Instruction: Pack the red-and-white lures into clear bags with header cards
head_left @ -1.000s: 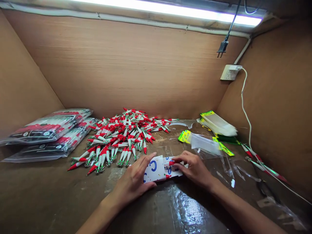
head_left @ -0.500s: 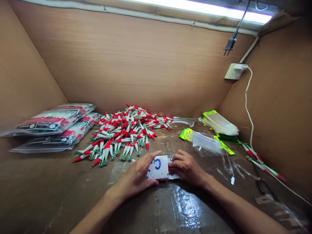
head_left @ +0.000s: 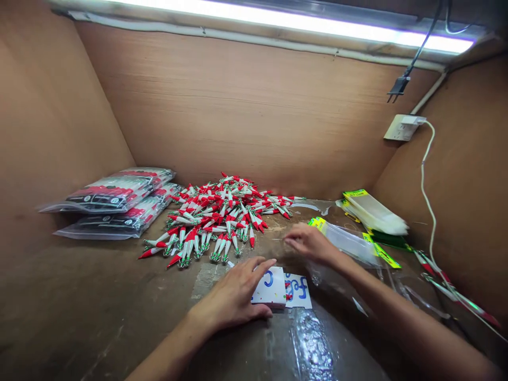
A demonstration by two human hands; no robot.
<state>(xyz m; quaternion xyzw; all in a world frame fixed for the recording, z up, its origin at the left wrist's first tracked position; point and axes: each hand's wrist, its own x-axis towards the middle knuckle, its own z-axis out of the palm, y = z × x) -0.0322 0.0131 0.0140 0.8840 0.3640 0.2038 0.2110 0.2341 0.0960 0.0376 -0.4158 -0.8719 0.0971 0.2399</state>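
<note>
My left hand [head_left: 234, 293] grips a small white box [head_left: 273, 290] with blue lettering, thumb along the near side and fingers along the far side. From its right end sticks out a white card [head_left: 298, 291] with blue letters. Red tips of squid jigs show at that end; the rest of them is hidden inside. My right hand [head_left: 309, 242] is in the air beyond and right of the box, its fingers bent and blurred, and nothing shows in it. Left of it lies a heap of red and white squid jigs [head_left: 222, 211] with green hooks.
Filled clear bags [head_left: 115, 201] are stacked at the left. To the right lie clear bags with yellow headers [head_left: 349, 243] and a thicker stack of them [head_left: 375, 211]. More squid jigs [head_left: 456, 291] lie by a white cable [head_left: 424, 174] at the right wall. A black plug [head_left: 399, 87] hangs above.
My right hand has left the box's right end and moved away toward the back. The card end is now uncovered. My left hand stays on the box; the view has shifted left.
</note>
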